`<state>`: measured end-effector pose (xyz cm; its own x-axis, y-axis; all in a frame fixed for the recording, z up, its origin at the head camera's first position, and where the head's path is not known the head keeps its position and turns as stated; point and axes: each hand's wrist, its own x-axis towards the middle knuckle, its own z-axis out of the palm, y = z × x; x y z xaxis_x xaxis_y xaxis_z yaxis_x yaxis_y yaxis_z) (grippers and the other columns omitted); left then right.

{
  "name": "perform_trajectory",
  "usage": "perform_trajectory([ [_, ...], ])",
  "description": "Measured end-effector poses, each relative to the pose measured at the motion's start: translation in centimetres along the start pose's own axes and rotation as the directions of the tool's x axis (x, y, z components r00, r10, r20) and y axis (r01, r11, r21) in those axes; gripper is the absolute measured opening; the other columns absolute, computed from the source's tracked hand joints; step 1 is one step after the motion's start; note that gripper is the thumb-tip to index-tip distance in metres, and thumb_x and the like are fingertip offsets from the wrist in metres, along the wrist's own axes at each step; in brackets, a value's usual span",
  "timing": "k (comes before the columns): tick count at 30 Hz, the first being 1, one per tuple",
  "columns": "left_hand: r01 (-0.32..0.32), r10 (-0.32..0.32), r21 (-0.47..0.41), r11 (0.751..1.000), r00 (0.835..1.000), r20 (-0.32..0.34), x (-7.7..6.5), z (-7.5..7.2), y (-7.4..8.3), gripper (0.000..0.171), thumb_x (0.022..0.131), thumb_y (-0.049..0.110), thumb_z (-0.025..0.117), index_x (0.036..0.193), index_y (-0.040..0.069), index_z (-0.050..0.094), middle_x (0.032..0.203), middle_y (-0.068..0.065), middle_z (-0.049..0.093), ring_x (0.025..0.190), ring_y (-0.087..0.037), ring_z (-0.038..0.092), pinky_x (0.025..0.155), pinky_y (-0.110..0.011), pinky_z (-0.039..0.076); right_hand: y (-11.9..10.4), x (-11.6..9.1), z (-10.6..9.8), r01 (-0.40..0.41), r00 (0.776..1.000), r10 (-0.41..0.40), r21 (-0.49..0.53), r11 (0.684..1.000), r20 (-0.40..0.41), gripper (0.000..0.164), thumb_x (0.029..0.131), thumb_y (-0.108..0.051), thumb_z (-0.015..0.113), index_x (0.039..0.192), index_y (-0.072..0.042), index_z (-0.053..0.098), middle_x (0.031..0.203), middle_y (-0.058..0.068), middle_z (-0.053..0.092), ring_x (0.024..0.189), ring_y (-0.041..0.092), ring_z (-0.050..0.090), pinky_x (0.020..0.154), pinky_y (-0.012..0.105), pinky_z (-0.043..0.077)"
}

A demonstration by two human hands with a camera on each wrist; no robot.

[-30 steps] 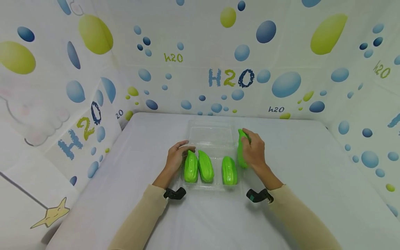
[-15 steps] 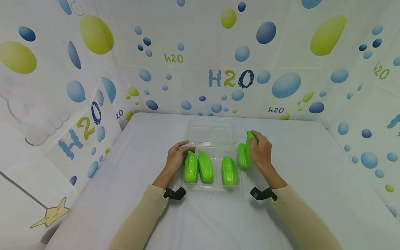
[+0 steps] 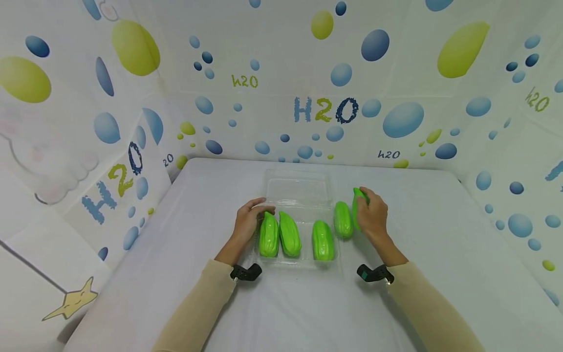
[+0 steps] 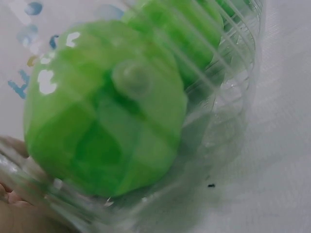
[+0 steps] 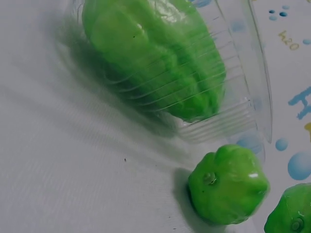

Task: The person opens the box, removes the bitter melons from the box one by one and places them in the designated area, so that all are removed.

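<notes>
A clear plastic clamshell box (image 3: 303, 263) lies with its lid (image 3: 296, 188) folded back. Inside are three glossy green gourd-shaped vegetables: a left one (image 3: 269, 235), a middle one (image 3: 290, 234) and a right one (image 3: 323, 240). My left hand (image 3: 247, 222) holds the box's left edge near its back corner. Through the box wall, the left wrist view shows a vegetable's end (image 4: 104, 111) close up. Outside on the right stands another green vegetable (image 3: 343, 220). Beside it my right hand (image 3: 373, 215) grips a further one (image 3: 357, 215), partly hidden by the fingers.
Everything rests on a white-covered table (image 3: 303, 313). A patterned white curtain (image 3: 272, 58) hangs behind the table and along both sides. White cloth extends right of my right hand and left of my left hand.
My right hand has moved to the right with its vegetable, away from the box. The vegetable beside the box's right edge is now uncovered. The left hand stays put.
</notes>
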<state>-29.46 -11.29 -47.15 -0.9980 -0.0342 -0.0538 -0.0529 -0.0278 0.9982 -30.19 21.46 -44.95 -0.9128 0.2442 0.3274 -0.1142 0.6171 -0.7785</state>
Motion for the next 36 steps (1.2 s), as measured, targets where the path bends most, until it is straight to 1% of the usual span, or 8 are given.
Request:
perform_trajectory([
  [9,-0.011,0.011,0.007,1.000,1.000,-0.010,0.0,0.1,-0.1,0.040,0.104,0.019,0.051,0.142,0.005,0.054,0.114,-0.012,0.075,0.113,-0.025,0.067,0.105,-0.041,0.047,0.7,-0.1,0.3,-0.032,0.999,0.032,-0.032,0.999,0.022,0.048,0.101,-0.021,0.040,0.141,-0.003,0.059,0.118,0.026,0.064,0.093,0.035,0.056,0.075,0.042,0.040],
  [16,-0.019,0.019,0.015,1.000,1.000,-0.015,-0.1,0.1,0.0,0.039,0.104,0.017,0.051,0.140,0.005,0.055,0.112,-0.014,0.075,0.111,-0.025,0.067,0.101,-0.037,0.049,0.9,-0.1,0.3,-0.049,0.998,0.051,-0.046,0.998,0.042,0.048,0.100,-0.020,0.042,0.142,-0.002,0.057,0.116,0.026,0.063,0.087,0.034,0.054,0.069,0.039,0.039],
  [20,-0.030,0.030,0.022,0.999,0.999,-0.015,-0.1,0.1,0.0,0.040,0.104,0.017,0.051,0.141,0.002,0.054,0.110,-0.014,0.076,0.108,-0.025,0.068,0.094,-0.031,0.051,1.0,0.1,0.3,-0.062,0.996,0.066,-0.066,0.996,0.068,0.049,0.101,-0.020,0.042,0.144,-0.001,0.055,0.125,0.027,0.062,0.093,0.035,0.056,0.074,0.042,0.043],
  [25,-0.030,0.030,0.018,0.999,0.999,-0.016,-0.1,0.1,0.1,0.041,0.104,0.016,0.051,0.142,0.001,0.053,0.111,-0.015,0.075,0.109,-0.028,0.068,0.091,-0.029,0.051,1.3,0.2,0.4,-0.075,0.991,0.082,-0.070,0.995,0.102,0.051,0.099,-0.021,0.042,0.144,-0.001,0.055,0.137,0.028,0.058,0.102,0.036,0.057,0.083,0.046,0.044],
  [28,-0.027,0.027,0.008,1.000,1.000,-0.016,-0.1,0.1,0.1,0.041,0.104,0.016,0.051,0.142,0.001,0.053,0.112,-0.015,0.075,0.110,-0.028,0.068,0.091,-0.030,0.051,1.5,0.2,0.4,-0.074,0.989,0.082,-0.068,0.995,0.122,0.051,0.098,-0.020,0.043,0.144,0.000,0.054,0.141,0.027,0.057,0.100,0.035,0.057,0.079,0.042,0.044],
  [31,-0.026,0.026,0.005,1.000,1.000,-0.014,-0.1,0.1,0.1,0.041,0.104,0.016,0.051,0.142,0.001,0.053,0.111,-0.014,0.075,0.109,-0.026,0.068,0.091,-0.028,0.051,1.6,0.2,0.4,-0.086,0.986,0.096,-0.077,0.993,0.133,0.054,0.097,-0.022,0.045,0.145,0.000,0.053,0.144,0.024,0.055,0.089,0.032,0.056,0.069,0.037,0.044],
  [33,-0.025,0.025,0.003,1.000,1.000,-0.015,-0.1,0.1,0.1,0.041,0.103,0.016,0.052,0.141,0.001,0.054,0.110,-0.014,0.076,0.108,-0.025,0.069,0.091,-0.027,0.052,1.7,0.2,0.4,-0.096,0.984,0.108,-0.091,0.991,0.143,0.055,0.097,-0.023,0.046,0.146,0.001,0.051,0.145,0.024,0.054,0.084,0.031,0.055,0.066,0.035,0.043],
  [36,-0.024,0.024,0.003,1.000,1.000,-0.014,0.0,0.1,0.0,0.040,0.103,0.016,0.052,0.141,0.002,0.054,0.110,-0.013,0.075,0.108,-0.024,0.069,0.092,-0.028,0.051,1.8,0.2,0.4,-0.118,0.978,0.134,-0.106,0.987,0.157,0.057,0.098,-0.025,0.046,0.148,0.003,0.048,0.146,0.026,0.052,0.092,0.033,0.057,0.075,0.041,0.048],
])
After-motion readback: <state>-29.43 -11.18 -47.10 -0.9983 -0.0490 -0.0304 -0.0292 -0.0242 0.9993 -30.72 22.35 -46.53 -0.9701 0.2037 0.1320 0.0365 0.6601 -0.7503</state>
